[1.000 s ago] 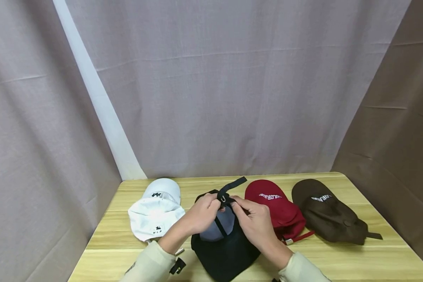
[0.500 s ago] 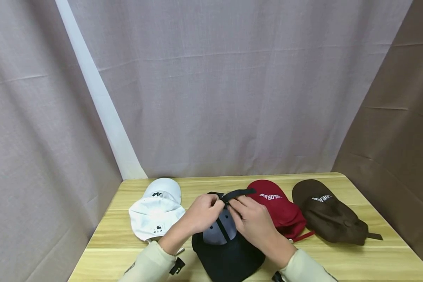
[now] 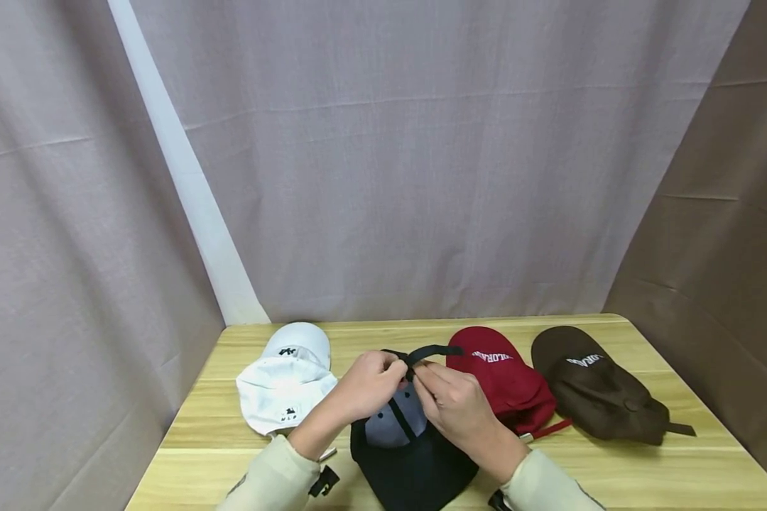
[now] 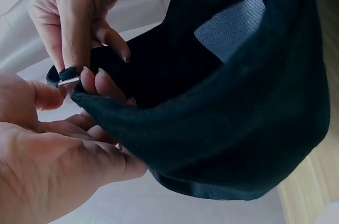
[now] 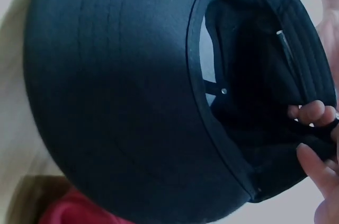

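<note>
A black baseball cap point(image 3: 415, 472) with a grey lining panel is held up before me, brim toward my body. My left hand point(image 3: 366, 389) grips the back edge beside the strap's metal buckle point(image 4: 69, 81), fingers inside the cap and thumb near the buckle. My right hand point(image 3: 460, 406) pinches the black strap point(image 3: 437, 350) close to that buckle, and the strap's loose end sticks out to the right above the fingers. In the right wrist view the brim point(image 5: 116, 86) fills the left side and fingertips point(image 5: 312, 113) show over the cap's inner edge.
A white cap point(image 3: 284, 387) lies on the wooden table point(image 3: 198, 426) at the left. To the right are a red cap point(image 3: 508, 383) and a dark brown cap point(image 3: 604, 390), both with straps trailing. Grey curtains point(image 3: 422, 177) stand behind the table.
The strap and buckle have come down, and the strap's loose end now points right rather than up. Both hands keep hold of the cap's back, with fingers shifted closer together.
</note>
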### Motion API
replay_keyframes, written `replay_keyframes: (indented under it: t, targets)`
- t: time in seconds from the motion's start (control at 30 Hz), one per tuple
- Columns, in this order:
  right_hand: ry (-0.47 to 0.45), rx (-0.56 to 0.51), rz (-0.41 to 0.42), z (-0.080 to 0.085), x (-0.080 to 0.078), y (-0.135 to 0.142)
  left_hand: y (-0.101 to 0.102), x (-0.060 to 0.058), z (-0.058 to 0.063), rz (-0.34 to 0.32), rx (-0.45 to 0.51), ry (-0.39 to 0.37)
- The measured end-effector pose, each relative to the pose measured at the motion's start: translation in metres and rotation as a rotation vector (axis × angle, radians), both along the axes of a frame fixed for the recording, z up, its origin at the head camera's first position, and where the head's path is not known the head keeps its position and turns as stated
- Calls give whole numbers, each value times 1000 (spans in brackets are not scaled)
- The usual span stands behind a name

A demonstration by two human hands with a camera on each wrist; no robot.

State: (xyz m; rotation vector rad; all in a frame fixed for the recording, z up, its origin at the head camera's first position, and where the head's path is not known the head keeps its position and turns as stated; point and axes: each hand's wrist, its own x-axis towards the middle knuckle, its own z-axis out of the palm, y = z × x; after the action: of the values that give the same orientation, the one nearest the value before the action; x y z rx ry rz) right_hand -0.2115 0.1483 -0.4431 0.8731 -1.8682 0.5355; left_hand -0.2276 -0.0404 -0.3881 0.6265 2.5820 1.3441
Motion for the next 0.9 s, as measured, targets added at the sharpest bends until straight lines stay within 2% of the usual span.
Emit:
replay_keyframes:
  t: [0.1, 0.3, 0.43, 0.57, 0.67, 0.8, 0.9]
  targets:
    - [28, -46, 24, -1, -1, -2, 0, 0, 0, -25, 2, -3]
    - [25, -154, 26, -1, -2, -3, 3, -2, -5, -78, 81, 27]
    - [-42, -196, 24, -1, -2, -1, 2, -5, -8, -89, 135, 35]
    - [-130, -264, 24, -3, -1, -1, -1, -10, -12, -144, 195, 13]
    - [-164, -327, 26, -3, 0, -3, -3, -12, -14, -197, 256, -11]
    - [-195, -379, 20, -2, 1, -6, -6, -12, -16, -230, 329, -34]
    - [-226, -388, 9, -3, 2, -6, -7, -12, -16, -243, 341, -42]
